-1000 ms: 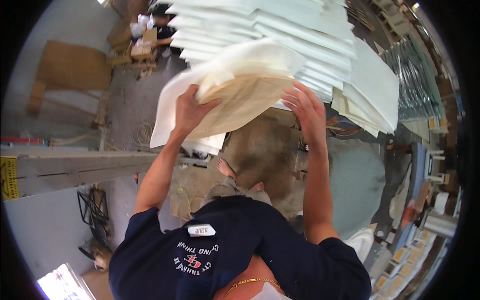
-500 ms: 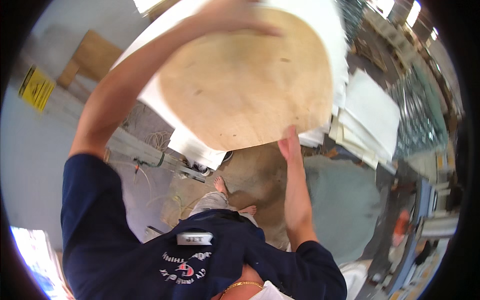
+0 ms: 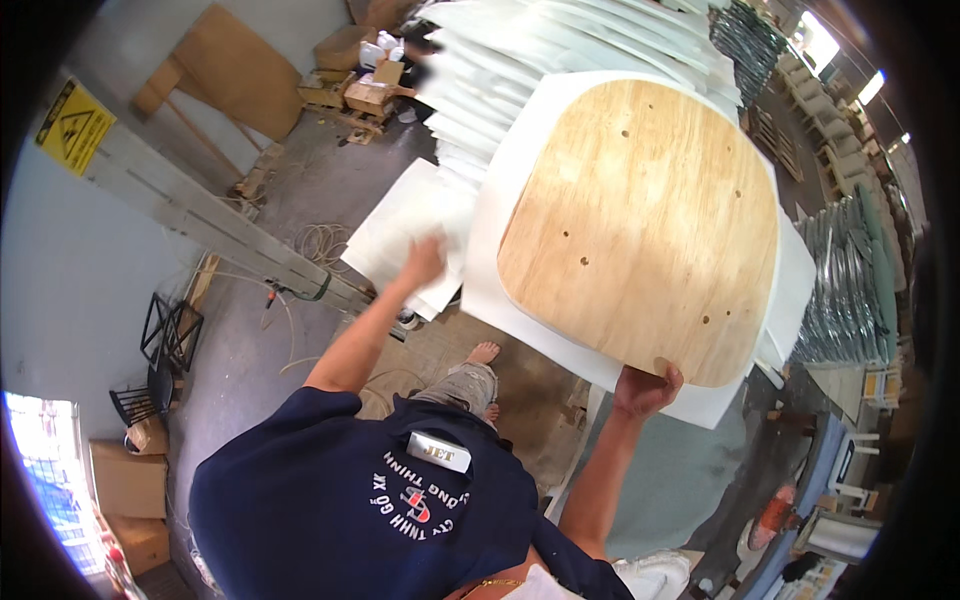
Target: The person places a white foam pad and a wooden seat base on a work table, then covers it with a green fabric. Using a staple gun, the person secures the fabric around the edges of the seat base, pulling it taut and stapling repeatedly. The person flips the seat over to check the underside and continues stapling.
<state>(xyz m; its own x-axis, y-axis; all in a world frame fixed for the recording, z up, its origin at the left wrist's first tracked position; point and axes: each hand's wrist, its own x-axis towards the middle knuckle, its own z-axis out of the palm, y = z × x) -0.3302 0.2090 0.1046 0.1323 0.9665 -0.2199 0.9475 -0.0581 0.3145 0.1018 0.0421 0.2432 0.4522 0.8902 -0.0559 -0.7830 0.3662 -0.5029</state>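
Note:
A rounded plywood panel (image 3: 640,220) with several small drilled holes lies flat over a white foam sheet (image 3: 490,250), whose edges stick out around it. My right hand (image 3: 648,390) grips the panel's near edge, thumb on top and the other fingers underneath. Away from the panel, my left hand (image 3: 427,265) hovers over a smaller stack of white sheets (image 3: 395,222) on the left. Motion smears its fingers, and nothing can be made out in it.
Behind the panel rises a big pile of white foam sheets (image 3: 560,45). A grey metal beam (image 3: 210,215) with a yellow warning sign (image 3: 76,127) slants in from the left. Coiled hoses (image 3: 322,243) lie by it. Wrapped greenish stacks (image 3: 845,285) stand at the right.
The panel, tilted up before me, now lies lower and farther right, its drilled face showing. My left hand has come off its far side and swung down to the left; my right hand keeps the near edge.

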